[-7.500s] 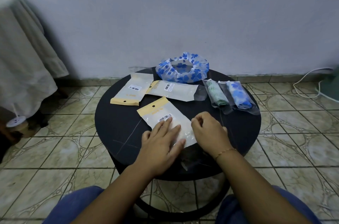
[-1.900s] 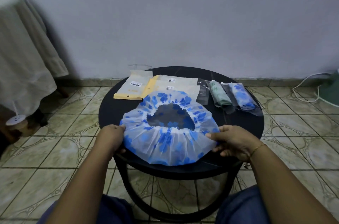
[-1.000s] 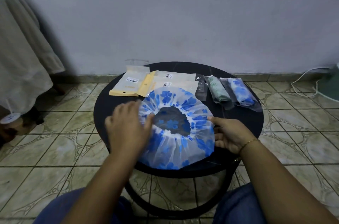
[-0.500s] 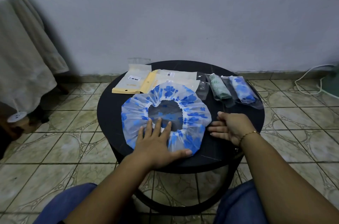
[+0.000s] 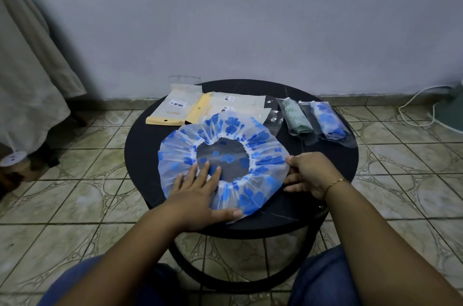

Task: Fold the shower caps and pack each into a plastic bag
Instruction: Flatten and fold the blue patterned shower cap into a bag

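Note:
A translucent shower cap [image 5: 250, 135] with blue flowers lies spread open on the round black table [image 5: 140, 155], elastic opening facing up. My left hand [image 5: 200, 195] presses flat on its near left part, fingers straight and reaching into the opening. My right hand [image 5: 310, 175] pinches the cap's right rim, thumb on top and fingers under the edge. Behind the cap lie flat plastic bags with yellow headers [image 5: 175, 110]. At the back right sit two packed bags, one holding a green cap [image 5: 297, 119], one a blue cap [image 5: 328, 121].
An empty clear bag [image 5: 274, 115] lies between the flat bags and the packed ones. A pale cloth [image 5: 27, 80] hangs at the left. A white cable [image 5: 416, 107] runs along the tiled floor at the right. My knees are under the table's near edge.
The cap, fetched from the back of the table, was spread out in front of me. In the last half second my right hand moved from beside it to pinch its right rim.

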Tool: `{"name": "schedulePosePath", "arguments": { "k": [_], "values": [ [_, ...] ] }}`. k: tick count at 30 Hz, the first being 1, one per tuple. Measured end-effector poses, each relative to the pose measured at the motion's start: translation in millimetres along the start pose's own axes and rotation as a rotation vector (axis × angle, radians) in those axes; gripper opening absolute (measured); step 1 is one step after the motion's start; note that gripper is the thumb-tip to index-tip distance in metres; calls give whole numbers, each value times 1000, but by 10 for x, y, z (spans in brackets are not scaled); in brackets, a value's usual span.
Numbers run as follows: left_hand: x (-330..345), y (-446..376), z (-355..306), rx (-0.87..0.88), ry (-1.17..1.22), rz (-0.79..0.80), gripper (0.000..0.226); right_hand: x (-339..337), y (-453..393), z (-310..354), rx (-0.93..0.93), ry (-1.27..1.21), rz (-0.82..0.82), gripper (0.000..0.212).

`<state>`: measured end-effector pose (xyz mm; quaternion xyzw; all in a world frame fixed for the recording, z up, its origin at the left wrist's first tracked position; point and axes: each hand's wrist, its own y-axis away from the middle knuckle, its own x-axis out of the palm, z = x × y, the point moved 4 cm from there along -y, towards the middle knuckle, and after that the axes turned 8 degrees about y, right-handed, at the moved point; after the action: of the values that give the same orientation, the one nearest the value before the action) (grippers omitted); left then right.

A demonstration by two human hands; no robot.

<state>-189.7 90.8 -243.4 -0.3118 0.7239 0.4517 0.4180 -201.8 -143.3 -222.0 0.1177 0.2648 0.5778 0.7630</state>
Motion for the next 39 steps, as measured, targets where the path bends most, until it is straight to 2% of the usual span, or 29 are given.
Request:
{"name": "schedulePosePath", "arguments": {
  "k": [3, 6, 7, 10, 12, 14, 16, 19, 23, 25, 31, 39],
  "values": [
    [-57, 39, -37, 0, 31, -24, 119, -11, 50, 33, 23, 203, -40, 16],
    [-186, 66, -82, 29, 95, -121, 123, -74, -17, 95, -162, 403, -247, 9],
    [-249, 65, -100, 37, 114, -170, 119, -75, -25, 126, -227, 442, -318, 10],
    [-463, -37, -138, 52, 127, -327, 94, 2, -76, 244, -381, 576, -439, 31],
    [-596, -196, -134, 60, 102, -421, 79, 97, -131, 372, -491, 712, -477, 32],
    [-664, -382, -80, 55, 116, -447, 75, 188, -212, 498, -571, 846, -503, 35],
    [-647, -547, -20, 46, 125, -398, 78, 263, -307, 624, -636, 956, -506, 39],
    [-618, -740, 61, 9, 121, -342, 81, 383, -492, 815, -702, 1034, -412, 45],
    [-736, -938, 69, -17, 29, -444, 85, 559, -724, 925, -651, 1061, -197, 40],
    [-799, -1054, 71, -27, -30, -464, 87, 622, -828, 931, -602, 1109, -149, 41],
    [-832, -1422, 105, -5, -8, -340, 92, 653, -1069, 1028, -583, 1095, -201, 51],
    [-866, -1767, 81, 2, -15, -331, 102, 558, -1443, 1141, -562, 1152, -189, 58]
  ]
}}
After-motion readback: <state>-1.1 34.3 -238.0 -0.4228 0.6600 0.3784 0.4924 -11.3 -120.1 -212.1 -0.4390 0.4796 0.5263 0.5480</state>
